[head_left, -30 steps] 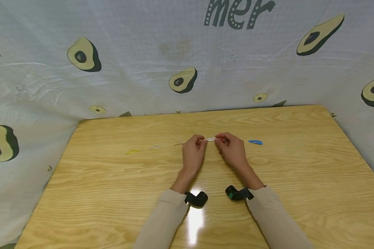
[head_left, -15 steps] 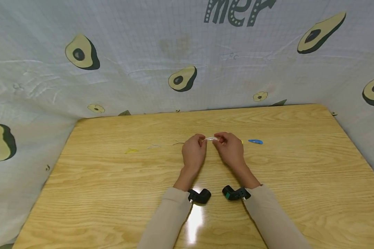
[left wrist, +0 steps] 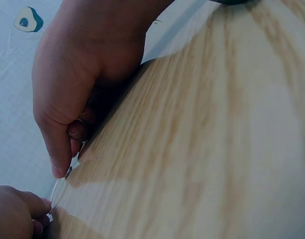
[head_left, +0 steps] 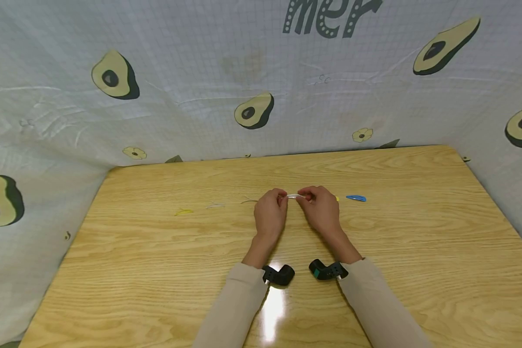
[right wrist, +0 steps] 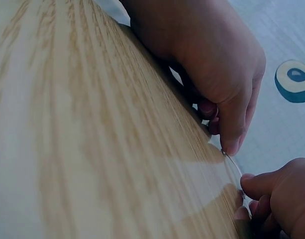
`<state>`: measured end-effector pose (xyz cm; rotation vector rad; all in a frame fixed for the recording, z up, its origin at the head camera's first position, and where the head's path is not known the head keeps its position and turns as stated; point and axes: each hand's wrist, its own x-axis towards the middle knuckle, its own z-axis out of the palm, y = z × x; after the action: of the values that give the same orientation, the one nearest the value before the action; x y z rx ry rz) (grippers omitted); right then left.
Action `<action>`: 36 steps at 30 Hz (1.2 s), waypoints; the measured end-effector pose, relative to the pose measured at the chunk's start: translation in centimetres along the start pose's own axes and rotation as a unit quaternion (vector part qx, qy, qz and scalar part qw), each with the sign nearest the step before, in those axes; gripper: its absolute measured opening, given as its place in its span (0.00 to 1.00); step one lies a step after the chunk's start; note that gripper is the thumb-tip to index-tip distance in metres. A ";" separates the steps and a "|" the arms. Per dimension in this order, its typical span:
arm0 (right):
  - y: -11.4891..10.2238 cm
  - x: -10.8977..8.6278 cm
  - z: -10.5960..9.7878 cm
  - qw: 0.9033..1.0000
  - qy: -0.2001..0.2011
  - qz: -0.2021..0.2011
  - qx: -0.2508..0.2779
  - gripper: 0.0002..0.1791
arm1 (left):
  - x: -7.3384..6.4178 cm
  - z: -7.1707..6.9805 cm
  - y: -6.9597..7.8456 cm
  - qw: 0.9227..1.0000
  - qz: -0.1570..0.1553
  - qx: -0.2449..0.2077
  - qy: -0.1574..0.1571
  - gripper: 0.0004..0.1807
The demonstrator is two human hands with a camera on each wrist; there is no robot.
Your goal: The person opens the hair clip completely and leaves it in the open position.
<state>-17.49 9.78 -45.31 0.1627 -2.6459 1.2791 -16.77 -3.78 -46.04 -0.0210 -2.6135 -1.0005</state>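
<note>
Near the far side of the table, a small white hair clip point(head_left: 293, 196) spans the gap between the two hands. The left hand point(head_left: 270, 212) pinches its left end between thumb and fingertips, and the right hand point(head_left: 321, 210) pinches the other end. In the left wrist view the clip point(left wrist: 54, 193) shows as a thin, bowed pale strip low over the wood. The right wrist view has the same strip, the clip point(right wrist: 234, 163), between the two thumbs. Both ends are covered by fingers. A blue snap hair clip point(head_left: 356, 198) lies just right of the right hand.
Left of the hands lie a thin yellow piece point(head_left: 184, 211), a whitish one point(head_left: 215, 205) and a brownish one point(head_left: 249, 200), spread in a row. A bit of yellow point(head_left: 337, 198) peeks out beside the right hand. Behind the wooden table point(head_left: 135, 270) hangs an avocado-print sheet point(head_left: 178, 106).
The right hand has shifted slightly left, so a bit of yellow now shows beside it. Both hands keep their pinch on the white hair clip.
</note>
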 end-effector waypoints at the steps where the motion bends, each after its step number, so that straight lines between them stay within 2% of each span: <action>1: 0.0 0.0 0.0 1.000 -0.001 0.000 0.000 0.08 | 0.0 0.0 0.0 1.000 0.000 0.000 -0.001 0.04; 11: 0.2 0.1 -0.1 1.000 -0.019 -0.001 0.000 0.08 | 0.0 -0.1 -0.1 1.000 0.008 0.015 0.003 0.03; 21: 0.5 0.2 -0.7 0.998 -0.063 0.012 0.009 0.07 | -0.2 -0.3 0.0 1.000 0.016 0.005 0.002 0.03; 29: 0.7 0.1 -1.3 0.995 -0.096 0.003 0.035 0.06 | -0.2 -0.3 -0.1 1.000 0.019 -0.004 -0.003 0.04; 33: 0.8 0.0 -1.2 0.994 -0.104 0.003 0.042 0.06 | -0.3 -0.3 -0.2 1.000 0.022 -0.021 -0.007 0.05; 36: 0.9 -0.1 -1.2 0.993 -0.105 0.001 0.055 0.06 | -0.5 -0.4 -0.3 0.998 0.023 -0.049 -0.008 0.05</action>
<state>-17.41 11.29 -45.23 0.3281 -2.7466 1.4854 -16.20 -4.23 -46.11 -0.1141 -2.5637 -1.1165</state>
